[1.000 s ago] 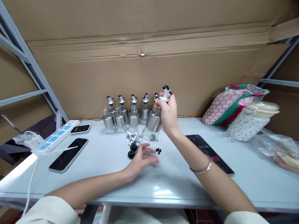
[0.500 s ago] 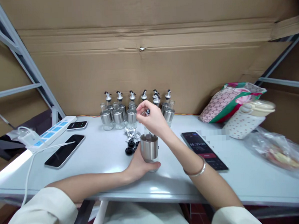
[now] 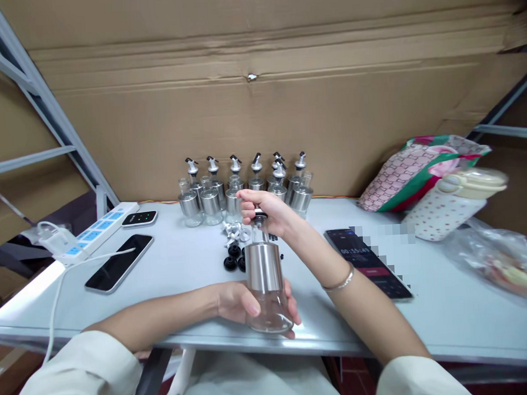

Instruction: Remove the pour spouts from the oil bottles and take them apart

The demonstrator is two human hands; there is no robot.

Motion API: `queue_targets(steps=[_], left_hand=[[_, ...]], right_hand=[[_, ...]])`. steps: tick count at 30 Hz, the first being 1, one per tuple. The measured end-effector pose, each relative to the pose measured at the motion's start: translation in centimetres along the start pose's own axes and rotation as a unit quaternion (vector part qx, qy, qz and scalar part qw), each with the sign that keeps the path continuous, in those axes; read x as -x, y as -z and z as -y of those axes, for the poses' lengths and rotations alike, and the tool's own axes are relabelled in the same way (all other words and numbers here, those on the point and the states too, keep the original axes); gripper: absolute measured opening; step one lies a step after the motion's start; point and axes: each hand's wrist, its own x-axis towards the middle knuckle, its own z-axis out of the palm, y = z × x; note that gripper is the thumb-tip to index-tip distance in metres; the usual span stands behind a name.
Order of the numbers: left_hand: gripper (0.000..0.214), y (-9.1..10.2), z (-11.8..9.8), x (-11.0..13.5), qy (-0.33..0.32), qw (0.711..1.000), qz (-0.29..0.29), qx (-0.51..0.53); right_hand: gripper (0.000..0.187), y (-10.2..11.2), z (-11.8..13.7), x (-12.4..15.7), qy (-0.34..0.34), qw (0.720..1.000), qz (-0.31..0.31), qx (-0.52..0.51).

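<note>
Metal-sleeved glass bottle [image 3: 263, 265] near the middle of the table's [image 3: 447, 323] front edge. The left hand [image 3: 239, 302] curls around its lower body; the right hand [image 3: 271, 212], above, is closed about its top. Beyond lie black parts [image 3: 234, 251]; other bottles [image 3: 211, 205] line the back edge.

Left sleeve [image 3: 78, 372]: loose, off-white, creased cloth, ending on the forearm
Right sleeve [image 3: 418, 381]: matching off-white cloth
Bangle [image 3: 341, 282]: narrow, shiny, silver-coloured, on the right forearm
Lap garment [image 3: 255, 383]: pale, greyish-white, softly folded
Left hand [image 3: 237, 303], right hand [image 3: 271, 213]: bare
</note>
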Motion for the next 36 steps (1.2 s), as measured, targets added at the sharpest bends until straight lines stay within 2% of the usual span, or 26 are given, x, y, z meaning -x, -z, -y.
queue_targets(steps=[3,7,10,13,15,17,19,21,22,24,26,32,34,36], left_hand=[[0.053,0.4,-0.2,-0.1,-0.013,1.000,0.011,0.000],[0.051,0.7,-0.5,0.0,-0.025,0.997,-0.071,-0.024],[0.051,0.8,-0.3,0.0,-0.021,0.990,-0.135,-0.029],[0.049,0.7,0.0,-0.2,-0.033,0.981,-0.188,-0.031],[0.045,0.5,0.1,-0.4,-0.050,0.973,-0.220,-0.042],[0.043,0.2,0.2,-0.5,-0.062,0.969,-0.235,-0.056],[0.044,-0.2,0.2,-0.6,-0.065,0.966,-0.242,-0.064],[0.043,-0.4,0.2,-0.6,-0.069,0.962,-0.255,-0.067],[0.043,-0.5,0.2,-0.6,-0.074,0.959,-0.264,-0.068],[0.041,-0.6,0.2,-0.5,-0.083,0.955,-0.276,-0.066],[0.042,-0.6,0.2,-0.5,-0.083,0.955,-0.280,-0.056],[0.044,-0.7,0.3,-0.5,-0.077,0.953,-0.288,-0.057],[0.045,-0.7,0.2,-0.5,-0.084,0.953,-0.280,-0.074],[0.046,-0.6,0.1,-0.5,-0.097,0.953,-0.274,-0.084]], right_hand=[[0.022,0.0,-0.1,-0.6,-0.016,0.995,0.003,-0.094],[0.017,-0.1,-0.6,-0.9,0.100,0.983,-0.076,-0.135],[0.010,0.4,-1.2,-1.3,0.166,0.975,-0.119,-0.091],[0.008,1.2,-1.6,-1.6,0.249,0.954,-0.165,0.013],[0.007,1.7,-1.6,-1.4,0.342,0.908,-0.189,0.154],[0.010,2.0,-1.2,-0.8,0.408,0.824,-0.177,0.350],[0.012,1.9,-0.6,0.0,0.408,0.730,-0.142,0.529],[0.016,1.5,-0.1,0.8,0.393,0.662,-0.142,0.622],[0.016,1.2,0.2,1.1,0.386,0.640,-0.147,0.648],[0.019,0.8,0.7,1.6,0.364,0.616,-0.150,0.682],[0.025,0.8,1.0,1.9,0.322,0.621,-0.116,0.705],[0.025,2.0,2.3,2.7,0.105,0.731,0.106,0.666],[0.024,2.3,2.7,3.0,0.087,0.758,0.143,0.630],[0.024,2.4,3.2,3.2,0.101,0.781,0.161,0.596]])
